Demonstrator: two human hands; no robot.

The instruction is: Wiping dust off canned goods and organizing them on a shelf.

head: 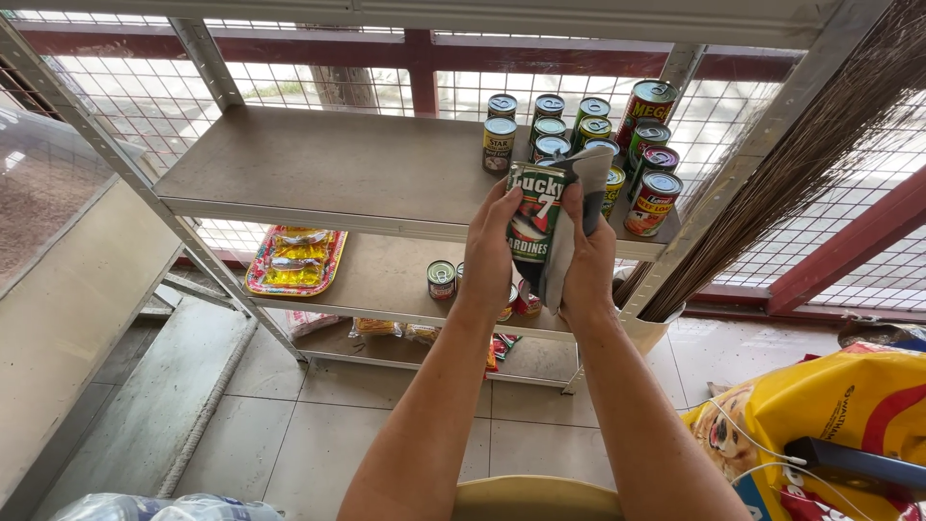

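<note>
Both hands are raised in front of the metal shelf rack (318,207), level with its upper board. The left hand (489,253) wraps around the side of a green sardine can (536,214), fingers curled over its top edge, holding it upright. The right hand (587,262) grasps a grey cloth (577,217) and presses it against the can's other side, so the cloth drapes over the can's top and hangs down between the palms. The can sits just in front of the rack's upper board, near a cluster of standing cans (598,145) at the right end of that board. On the rack's middle board, a small red-labelled can (441,279) stands below the left hand, and a tray of yellow packets (296,260) lies further left. A bundle of broom sticks (791,164) leans against the rack's right post, and a yellow printed sack (830,405) lies on the floor further to the right of the rack.
</note>
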